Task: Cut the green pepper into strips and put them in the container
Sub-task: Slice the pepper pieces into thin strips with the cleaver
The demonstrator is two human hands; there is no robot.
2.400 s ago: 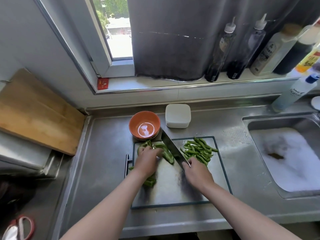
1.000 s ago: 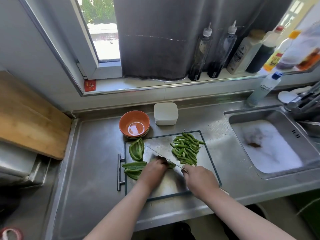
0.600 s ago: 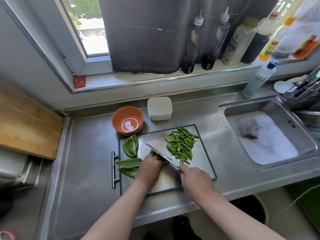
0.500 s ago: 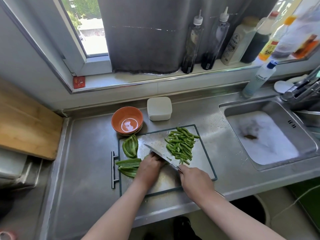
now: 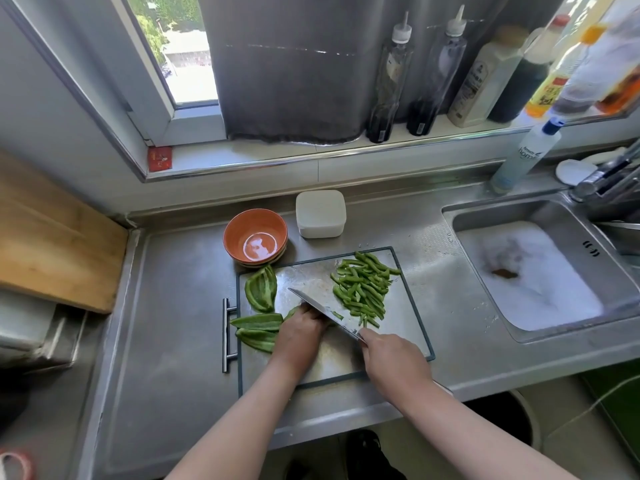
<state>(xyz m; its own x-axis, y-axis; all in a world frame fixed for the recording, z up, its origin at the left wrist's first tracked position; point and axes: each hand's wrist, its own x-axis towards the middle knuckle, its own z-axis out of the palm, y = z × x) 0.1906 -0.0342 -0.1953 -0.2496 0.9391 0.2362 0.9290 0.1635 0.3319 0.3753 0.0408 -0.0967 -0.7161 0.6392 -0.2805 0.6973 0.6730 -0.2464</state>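
Observation:
On the steel cutting board [image 5: 412,327] my left hand [image 5: 300,332] presses a green pepper piece down; only its tip [image 5: 290,312] shows. My right hand [image 5: 389,358] grips the handle of a knife [image 5: 325,312], whose blade runs beside my left fingers. A pile of cut pepper strips [image 5: 362,289] lies on the board's right half. Uncut pepper pieces lie at the board's left: one [image 5: 261,289] at the top, two [image 5: 256,329] lower down. An orange bowl [image 5: 255,240] and a white lidded container [image 5: 320,213] stand behind the board.
A sink [image 5: 540,275] full of foam lies at the right, with a tap [image 5: 606,174] and a detergent bottle [image 5: 526,154]. Bottles line the window sill [image 5: 277,157]. A wooden board [image 5: 52,237] leans at the left. The counter's front edge [image 5: 346,417] is near my arms.
The view has swung to the right and the pepper pieces at the board's left have come into sight. My hands and the knife stay at the same spot, slicing.

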